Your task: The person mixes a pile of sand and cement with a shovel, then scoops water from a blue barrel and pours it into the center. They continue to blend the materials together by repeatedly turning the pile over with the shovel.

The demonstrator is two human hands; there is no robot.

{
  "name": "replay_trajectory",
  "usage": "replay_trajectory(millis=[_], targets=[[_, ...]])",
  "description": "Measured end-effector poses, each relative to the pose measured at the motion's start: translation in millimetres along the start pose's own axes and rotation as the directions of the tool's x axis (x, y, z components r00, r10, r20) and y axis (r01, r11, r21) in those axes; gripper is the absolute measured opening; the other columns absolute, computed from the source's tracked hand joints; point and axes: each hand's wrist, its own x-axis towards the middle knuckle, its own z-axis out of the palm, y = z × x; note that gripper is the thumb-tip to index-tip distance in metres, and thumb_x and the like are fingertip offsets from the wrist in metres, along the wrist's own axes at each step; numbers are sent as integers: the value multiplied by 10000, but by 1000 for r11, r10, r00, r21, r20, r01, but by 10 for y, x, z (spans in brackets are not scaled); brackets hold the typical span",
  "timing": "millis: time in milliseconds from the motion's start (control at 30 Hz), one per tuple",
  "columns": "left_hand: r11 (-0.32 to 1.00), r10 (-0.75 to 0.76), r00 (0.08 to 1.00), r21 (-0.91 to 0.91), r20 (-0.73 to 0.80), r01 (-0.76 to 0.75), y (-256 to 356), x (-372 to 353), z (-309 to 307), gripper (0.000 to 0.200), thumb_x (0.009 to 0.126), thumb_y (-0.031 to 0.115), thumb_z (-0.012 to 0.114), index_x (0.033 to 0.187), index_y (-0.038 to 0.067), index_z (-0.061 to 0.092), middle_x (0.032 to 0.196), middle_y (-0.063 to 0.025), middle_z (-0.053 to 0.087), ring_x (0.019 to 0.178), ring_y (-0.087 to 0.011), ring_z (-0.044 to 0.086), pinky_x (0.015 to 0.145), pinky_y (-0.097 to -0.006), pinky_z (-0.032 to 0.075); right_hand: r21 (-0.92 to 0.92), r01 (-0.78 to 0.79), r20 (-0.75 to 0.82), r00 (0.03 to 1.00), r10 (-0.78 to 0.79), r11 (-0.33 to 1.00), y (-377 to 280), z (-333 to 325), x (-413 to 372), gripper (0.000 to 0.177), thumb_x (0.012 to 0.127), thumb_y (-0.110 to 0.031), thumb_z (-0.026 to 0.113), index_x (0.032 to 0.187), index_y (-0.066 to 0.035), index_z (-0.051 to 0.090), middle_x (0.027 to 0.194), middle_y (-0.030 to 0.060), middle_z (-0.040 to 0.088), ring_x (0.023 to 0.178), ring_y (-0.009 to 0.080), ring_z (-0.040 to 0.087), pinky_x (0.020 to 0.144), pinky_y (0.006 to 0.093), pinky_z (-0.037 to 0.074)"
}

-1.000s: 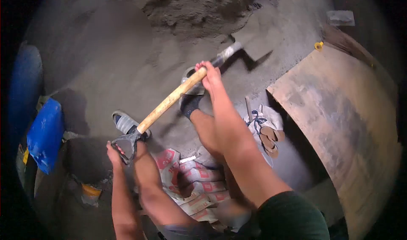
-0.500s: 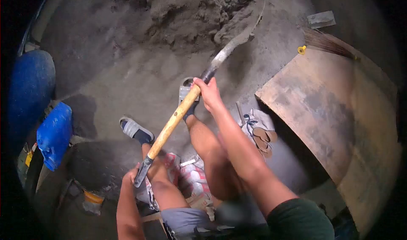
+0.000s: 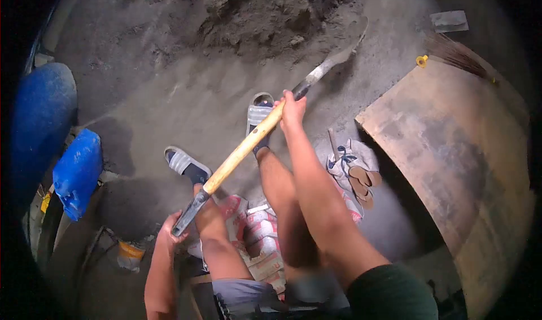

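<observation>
A shovel [image 3: 240, 155] with a pale wooden shaft slants across the view from lower left to upper right. My left hand [image 3: 173, 228] is closed round the dark grip at its lower end. Higher up, my right hand [image 3: 292, 110] wraps the shaft where the wood meets the dark metal socket. The shovel's blade [image 3: 354, 42] is seen nearly edge-on beside a heap of grey sand or mortar mix [image 3: 254, 15]. My feet, in grey slide sandals [image 3: 180, 160] and dark socks, are on the grey ground below the heap.
A large board [image 3: 418, 128] lies at the right, with a broom [image 3: 460, 57] on its far edge and a flat rectangular piece [image 3: 450, 20] beyond. Blue containers [image 3: 78, 170] are at the left. Printed sacks [image 3: 262, 229] lie beneath my legs, brown sandals [image 3: 361, 181] to their right.
The shovel, held in both hands, has tilted flatter, its blade end moving right and slightly down. My right hand has moved right and up, my left hand slightly left. The camera view has shifted a little.
</observation>
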Motion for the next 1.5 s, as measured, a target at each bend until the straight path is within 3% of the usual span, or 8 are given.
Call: replay_trajectory(millis=[333, 600, 700, 800, 967, 1100, 1333, 1500], targets=[[987, 32, 990, -161, 138, -9, 126, -1169, 111, 354, 977, 363, 400, 883, 49, 534, 622, -68, 565, 441, -199, 548, 353, -333, 464, -182, 3, -205, 978, -41, 983, -318, 413, -134, 416, 819, -93, 600, 1131, 15, 346, 876, 179, 552, 457, 210, 546, 367, 302, 449], [931, 340, 911, -51, -232, -360, 372, -2500, -111, 387, 972, 421, 430, 915, 58, 550, 635, -36, 566, 493, -191, 568, 463, -336, 498, 230, -180, 286, 952, 111, 956, -1078, 431, -1654, 240, 880, -200, 601, 988, -62, 438, 832, 97, 539, 706, 247, 585, 673, 381, 524], [650, 758, 647, 188, -83, -737, 511, -2804, -528, 343, 979, 408, 430, 904, 84, 513, 731, -23, 533, 514, -144, 505, 474, -300, 422, 424, -348, 364, 911, 194, 836, -1569, 632, -1908, 225, 895, -298, 598, 891, -93, 503, 842, 80, 555, 735, 234, 582, 730, 364, 499], [437, 885, 441, -60, -150, -898, 913, -3044, -636, 357, 976, 435, 421, 903, 96, 503, 737, -21, 521, 544, -138, 481, 527, -289, 430, 406, -310, 247, 943, 223, 860, -1558, 1079, -1601, 263, 888, -341, 610, 815, -108, 514, 772, 41, 553, 684, 191, 561, 696, 353, 490], [452, 828, 500, -222, -256, -864, 1970, -3846, -1008, 446, 968, 493, 384, 793, 93, 475, 621, -8, 457, 538, -120, 440, 508, -257, 368, 381, -304, 131, 953, 275, 873, -1194, 2215, -1645, 342, 862, -379, 642, 696, -121, 490, 647, 6, 522, 595, 135, 513, 576, 307, 475], [16, 982, 31, -81, -185, -997, 2681, -5163, -1251, 496, 893, 520, 512, 897, 26, 543, 643, -24, 497, 551, -117, 480, 477, -249, 366, 455, -326, 206, 944, 258, 829, -1396, 3366, -2203, 365, 861, -393, 636, 678, -111, 493, 619, 9, 514, 556, 145, 504, 561, 310, 485], [-430, 900, -407, 175, 153, -886, 3556, -7360, -1293, 693, 676, 678, 619, 776, 2, 510, 692, -67, 494, 576, -164, 486, 502, -281, 371, 596, -461, 392, 882, 263, 658, -2242, 4856, -2642, 311, 846, -336, 621, 760, -52, 528, 692, 75, 569, 602, 214, 561, 597, 333, 523], [-339, 938, -326, 117, 118, -934, 4282, -7994, -919, 614, 733, 607, 586, 819, 4, 509, 667, -77, 513, 553, -180, 488, 493, -305, 380, 617, -447, 497, 859, 119, 648, -2683, 5906, -2514, 222, 844, -262, 625, 777, -65, 551, 727, 77, 583, 673, 220, 580, 671, 353, 524]])
